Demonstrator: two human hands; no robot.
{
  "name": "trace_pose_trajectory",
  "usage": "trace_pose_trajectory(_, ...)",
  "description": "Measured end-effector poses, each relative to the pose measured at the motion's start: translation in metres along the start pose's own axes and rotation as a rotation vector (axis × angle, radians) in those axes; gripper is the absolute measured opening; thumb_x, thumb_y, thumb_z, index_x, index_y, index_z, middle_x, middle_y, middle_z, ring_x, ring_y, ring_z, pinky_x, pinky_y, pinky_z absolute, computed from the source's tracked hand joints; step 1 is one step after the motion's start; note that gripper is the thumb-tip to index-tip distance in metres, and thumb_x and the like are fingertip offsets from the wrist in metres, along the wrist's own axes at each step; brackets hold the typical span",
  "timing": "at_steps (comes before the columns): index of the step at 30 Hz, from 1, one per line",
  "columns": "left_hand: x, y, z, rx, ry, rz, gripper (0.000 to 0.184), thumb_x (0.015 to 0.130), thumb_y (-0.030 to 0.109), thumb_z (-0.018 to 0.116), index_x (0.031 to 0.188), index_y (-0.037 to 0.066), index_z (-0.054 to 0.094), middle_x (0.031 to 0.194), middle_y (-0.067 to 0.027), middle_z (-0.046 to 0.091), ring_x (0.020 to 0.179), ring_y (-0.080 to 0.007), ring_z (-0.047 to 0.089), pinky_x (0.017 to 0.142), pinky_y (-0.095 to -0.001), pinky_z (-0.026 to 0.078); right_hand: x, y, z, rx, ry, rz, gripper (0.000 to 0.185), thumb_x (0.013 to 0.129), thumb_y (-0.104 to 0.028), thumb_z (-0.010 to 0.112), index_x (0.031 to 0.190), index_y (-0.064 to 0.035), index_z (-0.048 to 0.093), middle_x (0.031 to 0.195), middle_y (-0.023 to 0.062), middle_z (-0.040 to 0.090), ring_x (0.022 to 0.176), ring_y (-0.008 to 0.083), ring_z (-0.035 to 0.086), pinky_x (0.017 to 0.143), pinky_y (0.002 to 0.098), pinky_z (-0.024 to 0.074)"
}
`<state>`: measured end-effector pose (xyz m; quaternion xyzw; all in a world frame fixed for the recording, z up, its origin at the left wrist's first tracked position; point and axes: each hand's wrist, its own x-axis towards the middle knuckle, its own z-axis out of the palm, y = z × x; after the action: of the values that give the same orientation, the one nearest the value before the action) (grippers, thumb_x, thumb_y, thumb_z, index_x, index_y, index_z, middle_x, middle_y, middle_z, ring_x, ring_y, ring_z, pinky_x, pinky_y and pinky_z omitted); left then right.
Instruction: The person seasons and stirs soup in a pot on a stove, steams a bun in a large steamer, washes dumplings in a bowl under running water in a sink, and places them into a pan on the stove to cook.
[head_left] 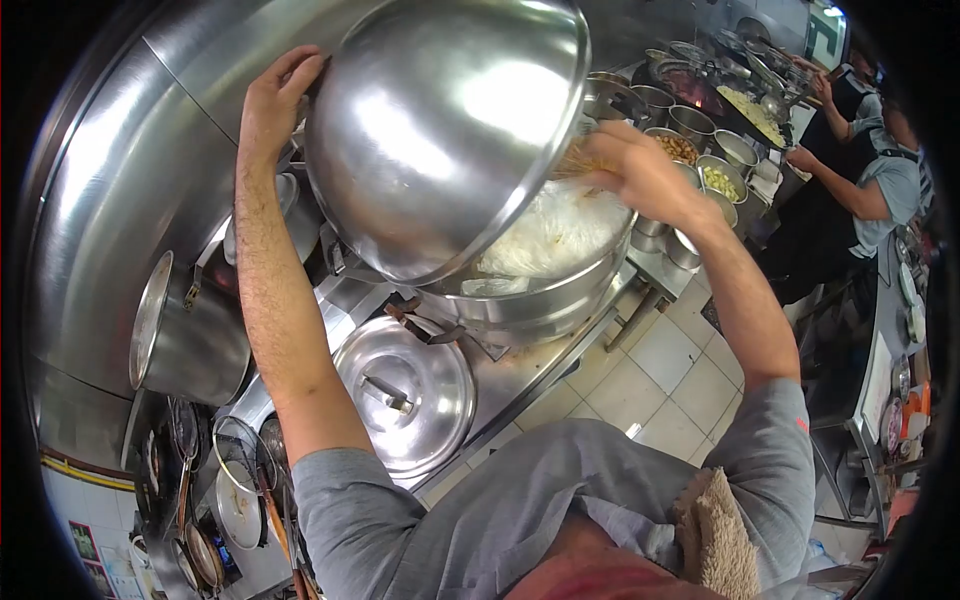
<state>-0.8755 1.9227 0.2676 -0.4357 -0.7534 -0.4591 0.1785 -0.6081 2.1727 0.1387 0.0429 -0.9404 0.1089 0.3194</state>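
Observation:
My left hand [282, 100] grips the far left rim of a large domed steel lid [440, 130], which is tilted up over a wide steel pot [540, 315]. Inside the pot lies a white, fluffy-looking mass [560, 232], with a bit of clear plastic by the near rim. Over the pot's right side, my right hand [645, 172] is closed around a straw-coloured bristly bundle [582, 160]; motion blur and the lid hide part of it.
A flat steel lid [405, 395] lies on the counter near the pot. A deep pot [195, 330] stands left, above hanging pans and ladles. At right are several food containers [720, 183], a lit stove and a co-worker [850, 190] in a dark apron.

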Motion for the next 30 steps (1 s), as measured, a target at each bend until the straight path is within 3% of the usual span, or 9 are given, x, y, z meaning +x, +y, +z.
trace_pose_trajectory(6, -0.002, 0.041, 0.059, 0.234, -0.166, 0.177, 0.038, 0.076, 0.032, 0.059, 0.105, 0.007, 0.061, 0.102, -0.0132, 0.062, 0.095, -0.0242, 0.058, 0.085, -0.0309, 0.042, -0.137, 0.036, -0.052, 0.059, 0.299, 0.377, 0.019, 0.072, -0.009, 0.066, 0.083, 0.0014, 0.054, 0.077, 0.0094, 0.055, 0.071, 0.0223, 0.053, 0.067, 0.0298, 0.0416)
trace_pose_trajectory(12, 0.006, 0.037, 0.126, 0.436, -0.345, 0.288, 0.038, 0.078, 0.033, 0.053, 0.106, 0.008, 0.06, 0.1, -0.0152, 0.061, 0.094, -0.0295, 0.057, 0.083, -0.0371, 0.043, -0.287, 0.04, -0.044, 0.473, 0.368, 0.947, 0.015, 0.075, -0.008, 0.065, 0.082, -0.001, 0.054, 0.077, -0.0012, 0.052, 0.07, 0.0068, 0.048, 0.062, 0.0211, 0.0396)
trace_pose_trajectory(14, 0.004, 0.038, 0.137, 0.464, -0.389, 0.203, 0.038, 0.078, 0.032, 0.05, 0.106, 0.008, 0.06, 0.101, -0.0152, 0.06, 0.095, -0.0304, 0.056, 0.084, -0.0387, 0.043, -0.29, 0.008, -0.056, 0.622, 0.258, 0.862, 0.024, 0.067, -0.011, 0.074, 0.079, -0.0008, 0.056, 0.082, 0.003, 0.053, 0.074, 0.0124, 0.049, 0.066, 0.0242, 0.041)
trace_pose_trajectory(18, -0.001, 0.032, 0.139, 0.472, -0.302, 0.244, 0.044, 0.083, 0.039, 0.053, 0.112, 0.006, 0.057, 0.113, -0.0137, 0.057, 0.108, -0.0278, 0.052, 0.093, -0.0345, 0.038, -0.247, -0.037, -0.068, 1.238, -0.118, 0.082, 0.04, 0.06, -0.023, 0.08, 0.091, -0.0029, 0.065, 0.089, 0.0078, 0.053, 0.076, 0.0179, 0.05, 0.066, 0.028, 0.0421)
trace_pose_trajectory(20, -0.015, 0.029, 0.14, 0.379, -0.188, 0.359, 0.049, 0.082, 0.04, 0.053, 0.114, 0.004, 0.055, 0.117, -0.0168, 0.053, 0.111, -0.0303, 0.049, 0.094, -0.037, 0.038, -0.2, -0.056, -0.068, 1.356, -0.387, -0.333, 0.039, 0.068, -0.024, 0.075, 0.101, -0.0055, 0.065, 0.094, 0.0088, 0.052, 0.076, 0.0189, 0.049, 0.066, 0.0293, 0.0424)
trace_pose_trajectory(22, -0.042, 0.032, 0.133, 0.389, -0.021, 0.505, 0.05, 0.081, 0.039, 0.057, 0.114, 0.002, 0.054, 0.122, -0.0169, 0.05, 0.115, -0.0305, 0.046, 0.097, -0.0358, 0.035, -0.168, -0.069, -0.053, 1.438, -0.56, -0.499, 0.037, 0.07, -0.023, 0.072, 0.102, -0.0072, 0.064, 0.095, 0.009, 0.051, 0.077, 0.0194, 0.048, 0.066, 0.0294, 0.0426)
trace_pose_trajectory(23, -0.068, 0.061, 0.12, 0.506, 0.016, 0.411, 0.04, 0.087, 0.036, 0.048, 0.119, 0.012, 0.052, 0.127, -0.018, 0.045, 0.115, -0.023, 0.046, 0.099, -0.0359, 0.034, -0.154, -0.074, -0.045, 1.484, -0.698, -0.647, 0.035, 0.072, -0.022, 0.07, 0.104, -0.0089, 0.064, 0.096, 0.0092, 0.05, 0.077, 0.0199, 0.047, 0.066, 0.0294, 0.0428)
trace_pose_trajectory(25, -0.112, 0.067, 0.102, 0.229, 0.045, 0.507, 0.045, 0.078, 0.032, 0.063, 0.111, 0.003, 0.054, 0.116, -0.0155, 0.054, 0.111, -0.0294, 0.048, 0.095, -0.0358, 0.037, -0.134, -0.087, -0.024, 1.518, -0.813, -0.756, 0.036, 0.072, -0.02, 0.069, 0.106, -0.0115, 0.064, 0.095, 0.0088, 0.049, 0.077, 0.02, 0.047, 0.065, 0.0292, 0.0427)
trace_pose_trajectory(30, -0.27, 0.095, 0.055, 0.059, -0.168, 0.096, 0.045, 0.081, 0.03, 0.061, 0.119, 0.009, 0.05, 0.116, -0.0111, 0.054, 0.109, -0.0251, 0.051, 0.091, -0.0356, 0.041, -0.103, -0.135, 0.014, 1.597, -1.027, -1.005, 0.027, 0.067, -0.005, 0.064, 0.093, -0.0118, 0.065, 0.095, 0.0089, 0.047, 0.078, 0.0206, 0.047, 0.065, 0.0343, 0.0412)
